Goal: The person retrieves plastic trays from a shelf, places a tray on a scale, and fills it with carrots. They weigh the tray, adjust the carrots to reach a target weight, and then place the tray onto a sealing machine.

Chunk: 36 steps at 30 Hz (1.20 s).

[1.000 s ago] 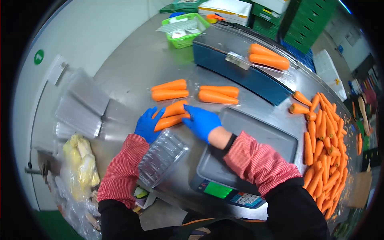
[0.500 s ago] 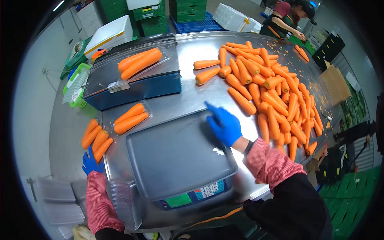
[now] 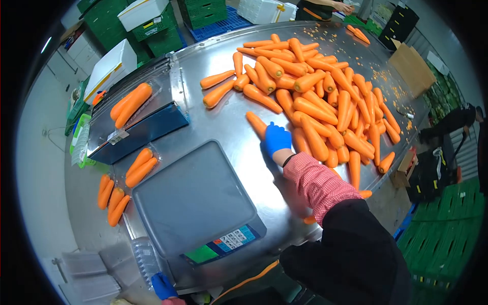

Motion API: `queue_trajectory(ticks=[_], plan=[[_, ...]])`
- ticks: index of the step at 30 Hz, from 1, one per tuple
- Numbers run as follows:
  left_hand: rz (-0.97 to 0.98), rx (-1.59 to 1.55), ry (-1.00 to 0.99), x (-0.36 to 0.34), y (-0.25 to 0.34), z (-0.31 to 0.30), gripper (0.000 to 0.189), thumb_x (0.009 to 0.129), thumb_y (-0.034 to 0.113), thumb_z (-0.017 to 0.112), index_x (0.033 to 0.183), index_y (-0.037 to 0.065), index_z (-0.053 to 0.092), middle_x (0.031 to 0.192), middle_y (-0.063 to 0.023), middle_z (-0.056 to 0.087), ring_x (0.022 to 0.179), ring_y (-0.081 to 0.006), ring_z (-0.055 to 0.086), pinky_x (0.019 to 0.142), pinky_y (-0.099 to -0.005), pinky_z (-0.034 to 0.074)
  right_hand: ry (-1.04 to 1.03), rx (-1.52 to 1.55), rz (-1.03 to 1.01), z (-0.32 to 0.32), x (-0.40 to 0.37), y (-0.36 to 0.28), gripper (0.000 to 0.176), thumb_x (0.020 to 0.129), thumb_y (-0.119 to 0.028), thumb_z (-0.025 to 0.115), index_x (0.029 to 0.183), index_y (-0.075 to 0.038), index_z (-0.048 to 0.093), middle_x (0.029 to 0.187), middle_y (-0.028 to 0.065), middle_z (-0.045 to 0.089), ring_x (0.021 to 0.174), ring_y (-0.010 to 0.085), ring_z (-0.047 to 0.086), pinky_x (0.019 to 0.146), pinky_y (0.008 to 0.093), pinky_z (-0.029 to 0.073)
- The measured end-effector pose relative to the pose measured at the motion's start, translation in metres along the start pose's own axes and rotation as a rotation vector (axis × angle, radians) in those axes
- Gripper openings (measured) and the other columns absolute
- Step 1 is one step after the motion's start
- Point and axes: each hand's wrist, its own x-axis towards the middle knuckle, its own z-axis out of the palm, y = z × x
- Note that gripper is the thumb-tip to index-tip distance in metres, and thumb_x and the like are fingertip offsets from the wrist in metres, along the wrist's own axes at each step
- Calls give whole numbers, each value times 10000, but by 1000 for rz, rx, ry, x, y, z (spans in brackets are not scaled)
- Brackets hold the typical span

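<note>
My right hand (image 3: 278, 139), in a blue glove, is closed over the lower end of a single carrot (image 3: 255, 123) beside the large carrot pile (image 3: 325, 109). My left hand (image 3: 163, 286), also gloved in blue, is at the near end of the clear plastic trays (image 3: 144, 255); its fingers are too small and partly hidden to show a grip. Between the hands lies a grey weighing scale (image 3: 195, 198) with a bare platform. Left of it are carrots in clear packs: one pack (image 3: 141, 168) near the scale, others (image 3: 118, 206) at the table's left edge.
A wrapping machine (image 3: 137, 127) with a carrot pack (image 3: 131, 105) on top stands at the back left. Green crates (image 3: 203, 14) and white foam boxes (image 3: 113, 71) are behind it. Another person's hand (image 3: 343, 7) works at the far table end. Orange scraps dot the metal table (image 3: 218, 53).
My right hand has moved from above the scale to a carrot by the pile. My left hand has left the packed carrots and come down to the plastic trays. The view has shifted.
</note>
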Motion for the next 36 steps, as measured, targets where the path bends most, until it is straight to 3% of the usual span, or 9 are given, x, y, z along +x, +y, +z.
queue_trajectory(ticks=[5,11,14,16,20,26,28,31,36], plan=[[-70,-335,134,20,-54,20,158,843,126,674,779,21,575,746,-34,572,665,-138,495,634,-305,434,-275,172,74,-36,-44,8,419,793,-321,653,1065,-16,561,990,190,648,958,326,632,819,436,499],[-135,-573,28,33,-70,15,164,827,110,674,704,43,588,613,-18,516,582,-119,461,565,-299,418,-512,719,142,-35,-78,47,628,801,-467,642,1199,13,566,1045,190,657,936,293,653,807,364,502],[-40,-179,64,27,-43,2,168,863,174,646,782,34,605,677,-85,576,587,-178,521,579,-337,443,-597,1027,289,-35,-89,57,684,807,-497,647,1221,39,553,1042,167,657,925,243,645,805,333,498],[305,149,294,17,-34,1,196,893,224,600,853,33,595,759,-155,597,630,-289,570,600,-406,457,-522,972,319,-24,-90,69,686,802,-477,682,1228,46,558,1000,140,658,864,192,632,766,304,498],[79,354,456,9,-6,-33,180,900,216,566,828,50,561,767,-158,567,677,-354,568,613,-456,446,-394,1210,316,-57,-94,72,550,807,-379,715,1151,32,590,963,100,643,852,162,612,747,286,492],[415,48,656,22,162,-113,179,826,16,594,996,53,639,807,-124,599,737,-258,612,645,-349,478,-309,1155,-29,-104,-88,42,599,818,-286,729,1275,32,508,1029,98,624,900,147,604,785,269,490],[623,151,547,37,226,-101,241,746,85,643,986,89,640,825,-104,587,729,-290,594,620,-382,492,-330,1170,-160,-130,-92,13,626,809,-216,732,1336,-2,471,1057,110,619,952,182,598,825,305,484],[957,363,376,54,299,-54,177,757,145,631,932,119,637,746,-40,540,699,-227,589,582,-375,489,-26,727,-759,-132,-79,-31,691,738,-243,747,1351,-65,481,1006,146,609,964,299,583,814,396,480],[972,351,346,52,317,-13,196,767,169,649,960,136,649,759,-16,549,708,-204,591,578,-361,484,-173,394,-1012,-112,-93,-106,645,759,-321,715,1322,-84,505,979,147,603,912,330,584,781,422,478]])
